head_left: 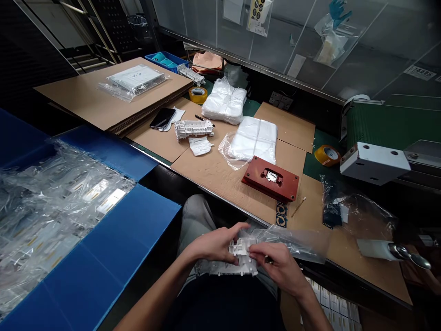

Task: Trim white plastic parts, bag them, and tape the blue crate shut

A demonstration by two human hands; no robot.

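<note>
Over my lap, both hands hold a white moulded plastic part (239,257). My left hand (215,243) grips its left side from above. My right hand (279,269) pinches its right side together with the mouth of a transparent plastic bag (292,242), which trails off to the right. The part's lower end seems to sit inside the bag, though the film and my fingers hide much of it. On the cardboard-covered bench, a similar white plastic part (193,129) lies well beyond my hands.
The bench holds a red block with a metal insert (270,179), white bag stacks (253,140), a phone (162,118) and yellow tape (326,155). To the left, a blue corrugated bin (144,216) holds bagged items. A white metal bracket (374,162) juts in at right.
</note>
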